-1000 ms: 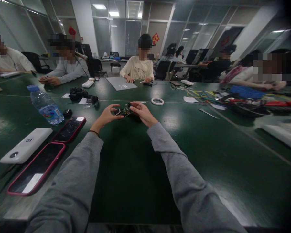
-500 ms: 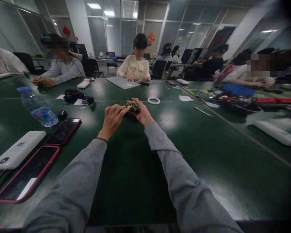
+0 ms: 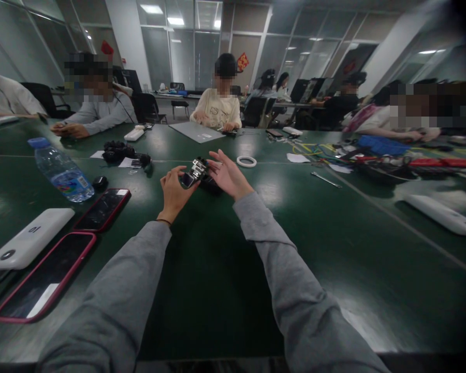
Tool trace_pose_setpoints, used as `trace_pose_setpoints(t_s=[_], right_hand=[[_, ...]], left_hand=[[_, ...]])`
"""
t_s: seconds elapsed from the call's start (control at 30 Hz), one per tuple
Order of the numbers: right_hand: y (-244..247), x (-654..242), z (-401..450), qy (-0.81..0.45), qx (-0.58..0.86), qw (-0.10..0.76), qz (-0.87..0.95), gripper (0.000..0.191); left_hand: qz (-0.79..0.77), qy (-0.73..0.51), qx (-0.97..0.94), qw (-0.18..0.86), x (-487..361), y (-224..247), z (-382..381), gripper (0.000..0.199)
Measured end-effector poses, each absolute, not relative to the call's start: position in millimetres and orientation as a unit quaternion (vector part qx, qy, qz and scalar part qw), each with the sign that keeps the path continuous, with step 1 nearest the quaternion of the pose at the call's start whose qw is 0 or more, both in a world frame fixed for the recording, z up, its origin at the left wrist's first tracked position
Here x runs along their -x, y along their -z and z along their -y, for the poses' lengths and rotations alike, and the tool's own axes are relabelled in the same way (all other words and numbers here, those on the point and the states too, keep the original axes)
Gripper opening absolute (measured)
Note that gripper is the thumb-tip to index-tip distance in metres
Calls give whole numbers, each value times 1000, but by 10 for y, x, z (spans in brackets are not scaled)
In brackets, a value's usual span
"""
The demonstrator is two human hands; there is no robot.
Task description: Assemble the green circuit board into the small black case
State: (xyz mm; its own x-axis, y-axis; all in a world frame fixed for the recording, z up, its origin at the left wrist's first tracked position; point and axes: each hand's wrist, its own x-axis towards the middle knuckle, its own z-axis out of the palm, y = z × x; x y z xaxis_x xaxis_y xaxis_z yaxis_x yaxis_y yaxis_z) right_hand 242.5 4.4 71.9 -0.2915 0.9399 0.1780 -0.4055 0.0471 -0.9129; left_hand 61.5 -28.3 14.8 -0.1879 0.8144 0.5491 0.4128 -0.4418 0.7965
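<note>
My left hand (image 3: 175, 189) is closed around a small electronic device (image 3: 196, 172) with silver metal parts and a dark, glossy rectangular face. It is held tilted above the green table, and its exact kind does not show. Just right of it is my right hand (image 3: 230, 175), palm turned inward and fingers apart; whether its fingertips touch the device I cannot tell. A black object (image 3: 213, 186) shows below and between the hands, its shape mostly hidden. Beyond my right hand a white ring-shaped roll of tape (image 3: 246, 161) lies flat.
To the left are a water bottle (image 3: 64, 171), two red-cased phones (image 3: 48, 277) and a white power bank (image 3: 29, 239). Black gear (image 3: 118, 153) lies farther back. A wrench-like tool (image 3: 326, 180), tangled cables (image 3: 334, 153) and a white device (image 3: 442, 213) are at right. A person sits opposite behind a grey board (image 3: 196, 132).
The device has turned, so its silver parts and dark face now show instead of its green and yellow side. My right hand has opened away from it, while my left hand holds it.
</note>
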Motion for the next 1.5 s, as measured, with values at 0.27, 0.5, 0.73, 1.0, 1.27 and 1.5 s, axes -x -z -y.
trace_pose_setpoints(t_s=[0.27,0.5,0.73,1.0,1.27,1.5], right_hand=[[-982,-2628,6,-556,270,571,540,52],[-808,-2756,-97,-501,365,535,574,32],[-401,-2732,-221,-260,461,542,653,13],[-289,-2654,-132,-168,500,557,641,31],[-109,-2609,-206,-178,509,498,679,49],[192,-2552,-238,-82,553,338,757,66]], left_hand=[[-350,-575,-408,617,-454,-98,114,49],[-313,-540,-470,624,-234,-124,298,51],[-345,-503,-547,574,26,-154,178,70],[-440,-423,-620,494,198,-87,145,67],[-433,-389,-661,473,237,-31,93,64],[-454,-346,-695,437,253,15,76,67]])
